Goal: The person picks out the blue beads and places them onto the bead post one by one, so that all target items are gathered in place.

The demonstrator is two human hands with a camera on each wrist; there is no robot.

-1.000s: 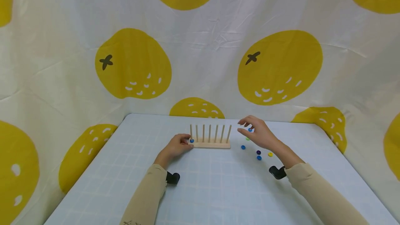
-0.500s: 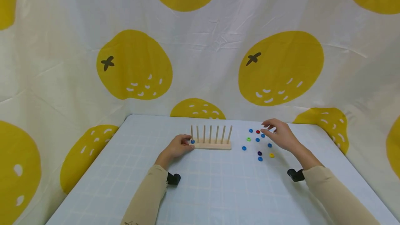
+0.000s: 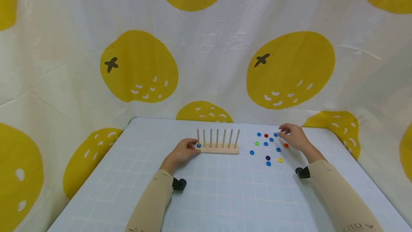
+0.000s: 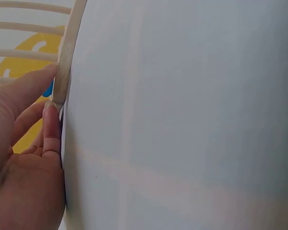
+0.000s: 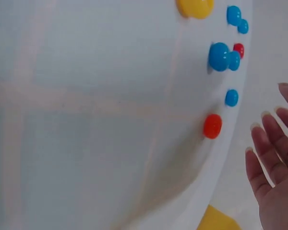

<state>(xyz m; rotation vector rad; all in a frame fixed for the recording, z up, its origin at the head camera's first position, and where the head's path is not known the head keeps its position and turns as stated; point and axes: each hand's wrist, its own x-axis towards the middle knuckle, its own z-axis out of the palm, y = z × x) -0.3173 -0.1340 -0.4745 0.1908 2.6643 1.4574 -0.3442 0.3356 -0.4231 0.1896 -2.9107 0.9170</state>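
Note:
A wooden peg rack (image 3: 222,150) with several upright pegs stands toward the back of the table. One blue bead (image 3: 199,146) sits low on its leftmost peg. My left hand (image 3: 181,151) grips the rack's left end between thumb and fingers; the left wrist view shows the thumb on the base's (image 4: 63,76) edge. To the right, my right hand (image 3: 295,138) hovers above the loose beads with relaxed, parted fingers (image 5: 269,143) and nothing between them. Nearest to it are a blue bead (image 3: 275,135) by the fingertips and an orange-red bead (image 3: 286,145) under the palm.
Several more beads lie scattered right of the rack: blue (image 3: 252,152), green (image 3: 256,143), red (image 3: 266,135), dark purple (image 3: 268,158) and yellow (image 3: 280,160). A pale checked cloth (image 3: 206,196) covers the table. A fruit-print curtain (image 3: 212,71) hangs behind it.
My right hand has moved right, away from beside the rack and across the beads, uncovering several of them. The left hand stays at the rack's left end.

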